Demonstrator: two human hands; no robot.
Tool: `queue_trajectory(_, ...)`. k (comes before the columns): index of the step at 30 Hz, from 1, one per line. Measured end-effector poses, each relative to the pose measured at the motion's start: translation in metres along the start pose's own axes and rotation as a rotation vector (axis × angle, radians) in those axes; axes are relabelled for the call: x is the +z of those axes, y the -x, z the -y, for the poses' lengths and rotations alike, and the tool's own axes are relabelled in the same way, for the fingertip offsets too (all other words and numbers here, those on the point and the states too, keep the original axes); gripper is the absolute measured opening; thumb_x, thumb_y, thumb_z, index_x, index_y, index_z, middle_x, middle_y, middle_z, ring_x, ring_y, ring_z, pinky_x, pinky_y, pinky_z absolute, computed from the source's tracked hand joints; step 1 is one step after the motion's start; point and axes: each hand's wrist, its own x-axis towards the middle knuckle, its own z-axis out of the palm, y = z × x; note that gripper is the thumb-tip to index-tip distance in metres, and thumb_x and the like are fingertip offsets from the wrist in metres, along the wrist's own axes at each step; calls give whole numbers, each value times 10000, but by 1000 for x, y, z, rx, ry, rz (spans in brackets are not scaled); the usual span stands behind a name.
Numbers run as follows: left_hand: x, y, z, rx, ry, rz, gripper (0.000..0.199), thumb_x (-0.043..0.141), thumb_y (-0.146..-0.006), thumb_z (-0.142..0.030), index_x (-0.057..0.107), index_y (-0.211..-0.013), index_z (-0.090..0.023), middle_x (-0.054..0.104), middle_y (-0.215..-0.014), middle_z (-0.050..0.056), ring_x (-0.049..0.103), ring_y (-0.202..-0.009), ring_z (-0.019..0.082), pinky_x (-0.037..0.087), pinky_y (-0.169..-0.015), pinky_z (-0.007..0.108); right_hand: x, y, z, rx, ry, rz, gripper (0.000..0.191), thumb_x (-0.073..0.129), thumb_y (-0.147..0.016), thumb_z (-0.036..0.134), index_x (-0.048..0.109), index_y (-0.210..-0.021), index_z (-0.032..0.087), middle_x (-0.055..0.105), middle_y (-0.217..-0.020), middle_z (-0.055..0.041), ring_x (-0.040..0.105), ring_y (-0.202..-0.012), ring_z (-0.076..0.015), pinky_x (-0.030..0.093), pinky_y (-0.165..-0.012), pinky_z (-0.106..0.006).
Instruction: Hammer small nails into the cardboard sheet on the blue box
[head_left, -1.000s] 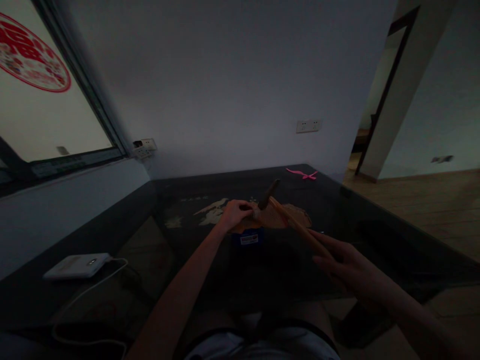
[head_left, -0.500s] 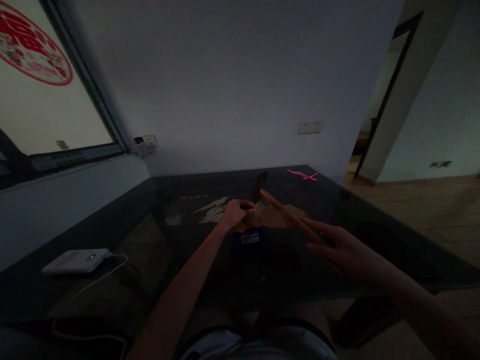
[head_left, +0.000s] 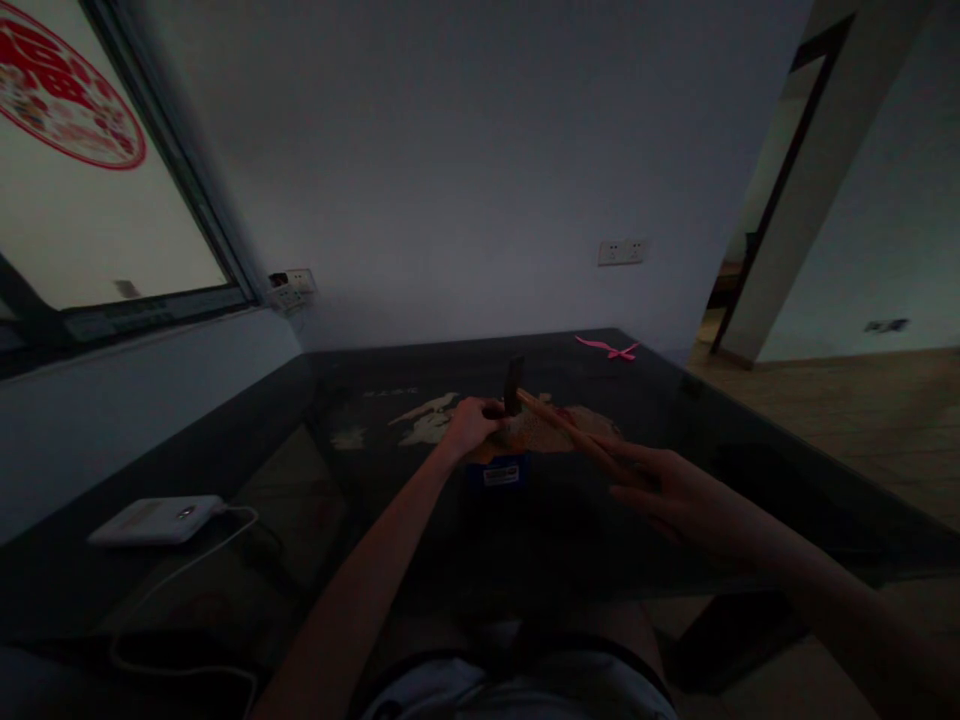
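Observation:
My right hand (head_left: 667,485) is wrapped around the wooden handle of a hammer (head_left: 574,432). Its dark head stands upright beside the fingertips of my left hand (head_left: 472,425). The left fingers are pinched together low over the table, and what sits between them is too dark and small to make out. Just below the left fingertips is a small blue box (head_left: 501,472) with a white label. An orange-tan patch (head_left: 551,430) on the tabletop lies behind the box, partly covered by the hammer handle.
The dark, glossy table (head_left: 420,560) reaches to the wall. A white power bank (head_left: 157,521) with a white cable (head_left: 184,565) rests at the left. A pink ribbon-like item (head_left: 611,350) lies near the far right corner.
The hammer head has come down slightly and turned more upright, closer to my left fingertips. My left hand has stayed almost in place.

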Motion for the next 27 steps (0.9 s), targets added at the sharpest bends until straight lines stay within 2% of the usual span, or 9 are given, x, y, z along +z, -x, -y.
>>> queue_trajectory(2, 0, 0, 1, -1, -1, 3, 236, 628, -726, -287, 726, -886, -145, 724, -874, 63, 650, -770, 177, 486, -758, 270, 0, 1, 0, 33, -15, 11, 624, 522, -793, 334, 408, -1380, 156, 638, -624, 3, 502, -398, -131, 384, -374, -238)
queue_trajectory(3, 0, 0, 1, -3, -6, -1, 240, 631, -724, -295, 726, -884, -144, 724, -877, 66, 649, -772, 178, 485, -756, 269, 0, 1, 1, 19, -24, -2, 618, 514, -799, 332, 402, -1383, 169, 649, -656, -4, 519, -421, -135, 393, -385, -238)
queue_trajectory(5, 1, -1, 2, -3, -10, -10, 249, 636, -720, -311, 726, -877, -140, 723, -879, 70, 648, -771, 179, 483, -747, 265, -1, 3, 3, -52, -15, -43, 597, 527, -790, 314, 437, -1360, 163, 689, -865, -54, 616, -621, -177, 472, -514, -265)
queue_trajectory(7, 1, -1, 2, -4, -8, -7, 253, 634, -719, -320, 726, -871, -139, 723, -869, 66, 647, -764, 179, 482, -729, 261, -1, 3, 5, -89, 17, -64, 572, 542, -777, 291, 482, -1324, 136, 670, -1042, -83, 632, -815, -214, 497, -666, -296)
queue_trajectory(12, 1, 0, 1, -11, -15, -9, 229, 630, -717, -311, 727, -852, -153, 722, -840, 53, 645, -746, 182, 477, -707, 268, -2, 1, 8, -42, 47, 18, 591, 523, -787, 288, 445, -1352, 134, 687, -1039, -80, 644, -744, -214, 502, -635, -310)
queue_trajectory(17, 2, 0, 1, -8, 18, -30, 233, 650, -707, -318, 723, -824, -129, 720, -840, 67, 640, -742, 177, 475, -711, 265, -4, 1, 12, -130, 25, -24, 589, 535, -778, 281, 450, -1351, 170, 605, -1243, -64, 608, -1002, -256, 486, -812, -349)
queue_trajectory(19, 3, -1, 1, -14, 11, -18, 238, 645, -712, -319, 721, -836, -131, 721, -839, 63, 639, -739, 174, 474, -703, 263, -4, -1, 11, -126, 43, -10, 580, 535, -773, 275, 470, -1338, 160, 634, -1192, -71, 624, -952, -247, 490, -789, -338)
queue_trajectory(23, 3, 0, 0, -28, 13, 10, 227, 639, -718, -304, 723, -855, -143, 722, -832, 52, 639, -732, 171, 473, -680, 258, -5, -2, 7, -76, 132, -3, 577, 535, -772, 285, 480, -1333, 163, 696, -916, -51, 613, -648, -193, 477, -586, -295)
queue_trajectory(27, 4, -1, 0, -14, 20, -25, 224, 657, -707, -296, 724, -844, -133, 720, -836, 62, 640, -731, 166, 475, -699, 251, -5, -1, 4, -83, 87, -19, 591, 522, -792, 306, 431, -1366, 198, 667, -856, -26, 551, -553, -156, 428, -494, -262)
